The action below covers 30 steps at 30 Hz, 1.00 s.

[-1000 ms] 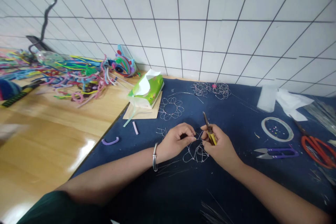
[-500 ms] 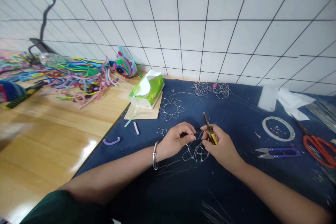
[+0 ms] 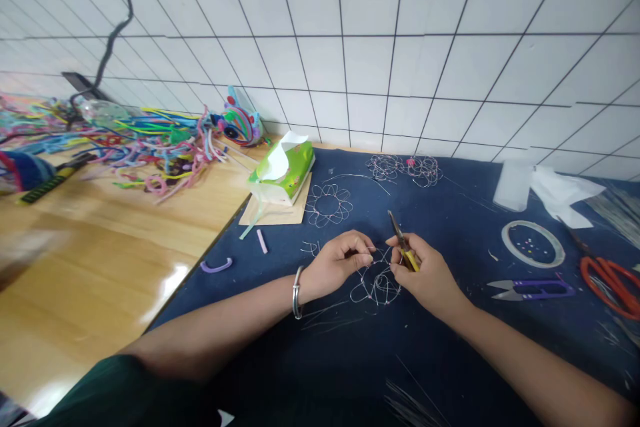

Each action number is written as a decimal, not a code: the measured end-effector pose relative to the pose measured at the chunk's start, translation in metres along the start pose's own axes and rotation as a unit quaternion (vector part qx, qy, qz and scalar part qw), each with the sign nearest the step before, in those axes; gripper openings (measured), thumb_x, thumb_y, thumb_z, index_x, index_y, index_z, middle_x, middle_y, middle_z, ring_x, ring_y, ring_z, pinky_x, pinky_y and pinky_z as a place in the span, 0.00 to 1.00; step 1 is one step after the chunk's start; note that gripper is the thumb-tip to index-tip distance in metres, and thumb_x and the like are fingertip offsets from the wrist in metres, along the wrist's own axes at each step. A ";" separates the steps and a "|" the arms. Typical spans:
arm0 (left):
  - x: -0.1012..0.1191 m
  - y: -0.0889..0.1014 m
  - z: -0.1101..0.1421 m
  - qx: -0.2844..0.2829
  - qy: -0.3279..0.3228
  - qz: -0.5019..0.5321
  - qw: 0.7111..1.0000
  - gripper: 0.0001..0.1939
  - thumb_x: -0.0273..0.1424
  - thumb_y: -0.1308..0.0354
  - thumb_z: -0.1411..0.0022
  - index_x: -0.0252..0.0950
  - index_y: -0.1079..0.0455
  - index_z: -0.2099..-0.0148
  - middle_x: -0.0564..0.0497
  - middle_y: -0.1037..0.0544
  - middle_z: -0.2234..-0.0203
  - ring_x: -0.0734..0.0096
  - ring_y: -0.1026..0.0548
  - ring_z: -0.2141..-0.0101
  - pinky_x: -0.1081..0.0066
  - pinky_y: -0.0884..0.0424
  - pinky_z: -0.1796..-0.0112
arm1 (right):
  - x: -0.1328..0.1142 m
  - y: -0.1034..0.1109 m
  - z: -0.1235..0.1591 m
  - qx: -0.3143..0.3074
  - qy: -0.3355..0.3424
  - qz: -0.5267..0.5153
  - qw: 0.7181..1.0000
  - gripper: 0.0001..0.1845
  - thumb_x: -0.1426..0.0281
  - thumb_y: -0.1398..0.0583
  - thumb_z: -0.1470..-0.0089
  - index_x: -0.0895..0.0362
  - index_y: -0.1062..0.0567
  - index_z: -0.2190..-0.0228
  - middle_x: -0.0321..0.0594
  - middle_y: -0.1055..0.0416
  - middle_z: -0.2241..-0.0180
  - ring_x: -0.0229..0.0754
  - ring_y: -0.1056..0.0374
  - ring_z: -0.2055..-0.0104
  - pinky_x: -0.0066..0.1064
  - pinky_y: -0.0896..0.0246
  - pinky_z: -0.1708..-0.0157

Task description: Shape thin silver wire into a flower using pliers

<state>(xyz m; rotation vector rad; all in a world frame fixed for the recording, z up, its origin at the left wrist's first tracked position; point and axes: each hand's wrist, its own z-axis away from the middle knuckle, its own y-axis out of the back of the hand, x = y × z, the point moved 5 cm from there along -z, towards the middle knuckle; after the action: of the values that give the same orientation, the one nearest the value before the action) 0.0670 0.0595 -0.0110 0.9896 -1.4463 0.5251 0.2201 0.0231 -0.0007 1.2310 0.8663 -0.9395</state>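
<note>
My left hand [image 3: 347, 260] pinches the thin silver wire at the upper edge of a looped wire flower frame [image 3: 376, 285]. In my right hand [image 3: 425, 273] lies a pair of yellow-handled pliers [image 3: 404, 245], its dark jaws pointing up and away from me. The right fingertips are close to the wire frame's top; whether they also grip the wire is too fine to tell. The frame's loops hang below both hands, over the dark blue cloth [image 3: 320, 373]. Left of it, a finished-looking ring of wire petals [image 3: 329, 205] lies flat.
Purple thread snips [image 3: 533, 289], orange-handled scissors [image 3: 610, 287] and a white ring with small beads [image 3: 533, 244] lie right. Tangled wire shapes [image 3: 425, 171] rest near the tiled wall. A green tissue pack [image 3: 285, 170] and colourful pipe cleaners [image 3: 165, 140] are left.
The view has shifted slightly. My right hand has moved a little away from my left, and the pliers have shifted slightly with it. My left hand keeps its pinch.
</note>
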 end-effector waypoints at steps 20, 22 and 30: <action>0.006 0.002 0.000 0.005 -0.019 -0.031 0.999 0.07 0.30 0.44 0.43 0.31 0.33 0.71 0.48 0.32 0.66 0.73 0.32 0.64 0.69 0.35 0.61 | 0.003 -0.001 0.002 -0.003 0.029 -0.036 0.999 0.18 0.71 0.44 0.58 0.54 0.34 0.61 0.36 0.34 0.69 0.37 0.35 0.68 0.29 0.38 0.67; 0.007 0.002 0.000 0.008 -0.022 -0.032 0.999 0.07 0.30 0.44 0.43 0.32 0.33 0.71 0.49 0.32 0.68 0.74 0.32 0.65 0.70 0.35 0.61 | 0.003 -0.001 0.003 -0.005 0.027 -0.040 0.999 0.17 0.71 0.44 0.58 0.54 0.34 0.61 0.36 0.34 0.68 0.37 0.35 0.67 0.30 0.38 0.67; 0.005 -0.001 -0.001 -0.010 -0.028 -0.024 0.999 0.07 0.30 0.45 0.42 0.32 0.32 0.70 0.49 0.31 0.70 0.74 0.32 0.67 0.70 0.33 0.63 | 0.000 0.001 0.003 0.000 0.031 -0.018 0.999 0.14 0.72 0.45 0.57 0.54 0.33 0.64 0.34 0.34 0.72 0.34 0.37 0.72 0.28 0.39 0.70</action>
<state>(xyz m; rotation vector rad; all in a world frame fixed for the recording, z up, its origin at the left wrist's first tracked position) 0.0689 0.0580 -0.0061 1.0276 -1.4710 0.4501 0.2214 0.0204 0.0004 1.2534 0.9393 -0.9347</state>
